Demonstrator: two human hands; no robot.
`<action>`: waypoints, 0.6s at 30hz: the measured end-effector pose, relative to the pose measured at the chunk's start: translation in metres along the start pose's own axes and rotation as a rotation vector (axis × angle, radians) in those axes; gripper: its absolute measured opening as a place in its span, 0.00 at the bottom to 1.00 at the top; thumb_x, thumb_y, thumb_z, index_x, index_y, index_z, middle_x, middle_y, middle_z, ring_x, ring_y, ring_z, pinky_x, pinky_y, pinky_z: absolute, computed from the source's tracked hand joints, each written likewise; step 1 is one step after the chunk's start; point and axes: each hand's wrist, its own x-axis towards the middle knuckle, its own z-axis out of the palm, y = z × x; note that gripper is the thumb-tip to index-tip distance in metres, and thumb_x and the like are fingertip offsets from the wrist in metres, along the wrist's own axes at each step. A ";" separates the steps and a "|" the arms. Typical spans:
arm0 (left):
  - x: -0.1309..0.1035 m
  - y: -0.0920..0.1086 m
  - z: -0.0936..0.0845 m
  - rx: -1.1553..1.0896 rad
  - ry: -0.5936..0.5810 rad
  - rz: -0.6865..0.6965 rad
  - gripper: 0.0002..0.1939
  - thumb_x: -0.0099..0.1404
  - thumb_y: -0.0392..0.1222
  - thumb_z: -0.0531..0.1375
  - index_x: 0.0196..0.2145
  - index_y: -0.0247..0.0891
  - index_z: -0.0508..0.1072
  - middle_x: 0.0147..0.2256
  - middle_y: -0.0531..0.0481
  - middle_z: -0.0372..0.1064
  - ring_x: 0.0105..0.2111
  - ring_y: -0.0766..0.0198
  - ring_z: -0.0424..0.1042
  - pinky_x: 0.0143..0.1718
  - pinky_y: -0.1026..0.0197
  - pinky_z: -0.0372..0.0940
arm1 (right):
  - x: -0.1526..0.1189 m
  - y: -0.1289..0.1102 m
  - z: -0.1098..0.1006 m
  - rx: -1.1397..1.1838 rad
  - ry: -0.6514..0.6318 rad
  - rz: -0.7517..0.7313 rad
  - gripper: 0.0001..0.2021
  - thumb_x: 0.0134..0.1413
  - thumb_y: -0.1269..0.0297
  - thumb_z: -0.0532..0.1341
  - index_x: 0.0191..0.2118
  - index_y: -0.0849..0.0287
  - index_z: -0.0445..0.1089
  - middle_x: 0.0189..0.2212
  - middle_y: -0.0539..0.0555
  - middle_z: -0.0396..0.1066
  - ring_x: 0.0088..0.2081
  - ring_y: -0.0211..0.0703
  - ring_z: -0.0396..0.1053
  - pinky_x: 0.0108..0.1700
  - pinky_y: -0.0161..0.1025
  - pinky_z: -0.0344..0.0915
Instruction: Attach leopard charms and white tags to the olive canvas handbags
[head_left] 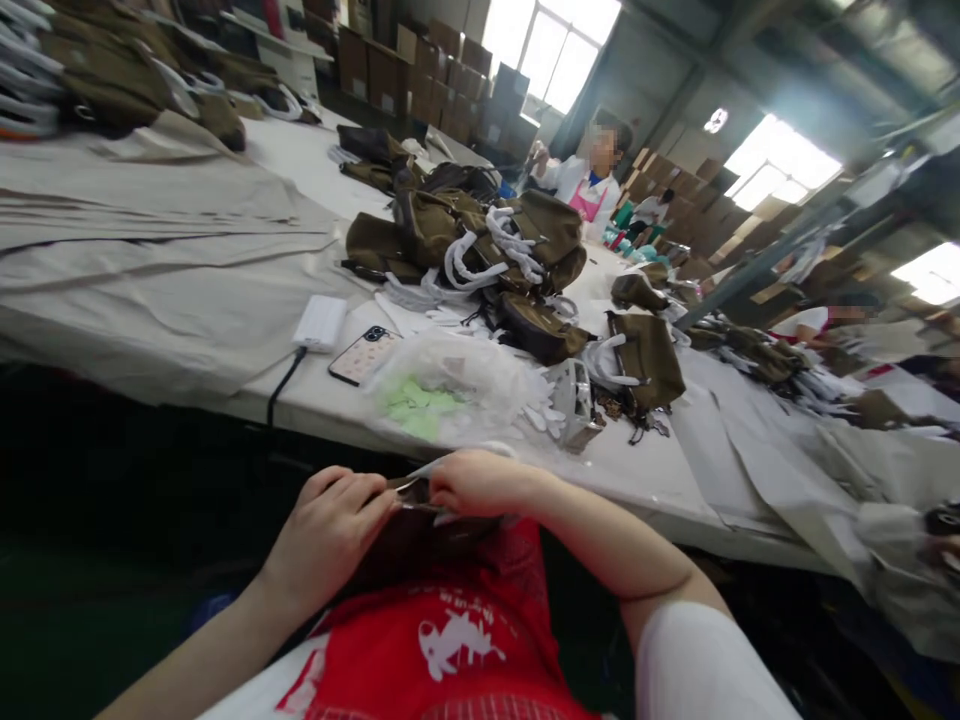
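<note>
Nearest the camera, red apron (480, 610) with a white printed figure, worn over white sleeves. Just beyond it, at the lap before the near table edge, dark brown bag (420, 535), held mouth upward. On its left side, left hand (322, 530) with fingers bent and drawn together, pinching the rim against the thumb. On its right side, right hand (480, 483) with fingers curled in at the mouth; fingertips hidden, so cannot tell what, if anything, is gripped there. Arching behind both, pale handle (431, 468).

Near the front of the white table (682, 450), from left to right: white adapter box (321, 323) with black cable (285, 385) hanging over the edge, smartphone in a patterned case (365, 355), clear plastic bag (480, 370) around light green pieces (420, 405), clear container (576, 405), and olive bag (651, 358) with white-wrapped handles. Farther back, heap of olive bags (442, 225). To the left, layered beige fabric (150, 270). On the far side, co-worker in a pink apron (589, 200); beyond, stacked cardboard boxes (375, 75) and bright windows (551, 45).
</note>
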 end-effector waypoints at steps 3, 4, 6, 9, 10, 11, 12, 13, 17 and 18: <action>-0.001 0.002 0.001 -0.049 -0.032 -0.079 0.12 0.70 0.38 0.53 0.34 0.41 0.77 0.36 0.51 0.76 0.36 0.63 0.72 0.47 0.55 0.56 | 0.005 0.026 0.015 0.367 -0.091 0.001 0.08 0.60 0.64 0.58 0.34 0.60 0.73 0.29 0.50 0.72 0.30 0.37 0.65 0.32 0.33 0.57; -0.002 0.002 0.002 -0.100 -0.041 -0.111 0.12 0.70 0.38 0.54 0.34 0.41 0.77 0.36 0.51 0.75 0.36 0.63 0.72 0.47 0.55 0.56 | 0.006 0.034 0.022 0.544 -0.141 -0.009 0.09 0.61 0.62 0.58 0.34 0.60 0.72 0.29 0.49 0.70 0.30 0.36 0.64 0.33 0.33 0.57; -0.004 -0.001 0.006 -0.213 -0.063 -0.179 0.12 0.69 0.40 0.55 0.33 0.40 0.77 0.35 0.51 0.75 0.35 0.65 0.71 0.46 0.55 0.56 | 0.005 0.048 0.038 0.931 -0.235 -0.012 0.12 0.60 0.57 0.60 0.32 0.61 0.70 0.28 0.48 0.68 0.29 0.34 0.62 0.32 0.32 0.57; -0.007 -0.008 0.012 -0.348 -0.103 -0.248 0.13 0.69 0.41 0.54 0.31 0.40 0.77 0.34 0.52 0.74 0.35 0.65 0.71 0.46 0.56 0.57 | 0.005 0.053 0.062 1.360 -0.260 0.027 0.18 0.51 0.49 0.67 0.31 0.62 0.69 0.27 0.48 0.67 0.27 0.32 0.60 0.30 0.31 0.55; -0.007 -0.012 0.014 -0.381 -0.119 -0.271 0.14 0.69 0.41 0.54 0.31 0.40 0.78 0.33 0.52 0.73 0.35 0.65 0.71 0.45 0.56 0.57 | 0.006 0.049 0.068 1.443 -0.235 0.041 0.20 0.47 0.48 0.69 0.31 0.62 0.68 0.27 0.48 0.67 0.27 0.31 0.60 0.29 0.31 0.54; -0.008 -0.016 0.015 -0.412 -0.133 -0.299 0.14 0.69 0.42 0.55 0.30 0.40 0.78 0.33 0.52 0.73 0.35 0.65 0.71 0.45 0.56 0.57 | 0.007 0.042 0.075 1.503 -0.204 0.048 0.21 0.45 0.48 0.70 0.31 0.63 0.68 0.27 0.48 0.67 0.26 0.31 0.59 0.28 0.31 0.53; -0.008 -0.021 0.017 -0.444 -0.142 -0.335 0.14 0.68 0.43 0.55 0.29 0.40 0.78 0.32 0.52 0.73 0.35 0.64 0.71 0.45 0.56 0.58 | 0.009 0.032 0.081 1.547 -0.165 0.052 0.22 0.44 0.48 0.71 0.31 0.63 0.68 0.26 0.48 0.67 0.25 0.30 0.59 0.27 0.30 0.51; -0.008 -0.026 0.017 -0.480 -0.148 -0.377 0.14 0.68 0.43 0.56 0.28 0.40 0.78 0.32 0.51 0.72 0.35 0.64 0.71 0.44 0.57 0.59 | 0.012 0.020 0.086 1.587 -0.118 0.055 0.22 0.43 0.48 0.71 0.31 0.62 0.68 0.25 0.47 0.66 0.24 0.30 0.58 0.26 0.30 0.50; -0.012 -0.043 0.013 -0.625 -0.180 -0.508 0.15 0.66 0.45 0.57 0.26 0.38 0.78 0.31 0.50 0.71 0.32 0.64 0.71 0.36 0.62 0.63 | 0.025 -0.035 0.105 1.601 0.039 0.082 0.18 0.51 0.49 0.66 0.33 0.60 0.67 0.21 0.44 0.63 0.18 0.28 0.52 0.21 0.30 0.45; -0.014 -0.045 0.011 -0.640 -0.190 -0.526 0.15 0.65 0.45 0.57 0.25 0.38 0.78 0.31 0.50 0.71 0.31 0.65 0.71 0.35 0.63 0.64 | 0.029 -0.045 0.108 1.553 0.104 0.078 0.15 0.53 0.51 0.64 0.33 0.60 0.67 0.20 0.44 0.63 0.17 0.29 0.53 0.20 0.30 0.46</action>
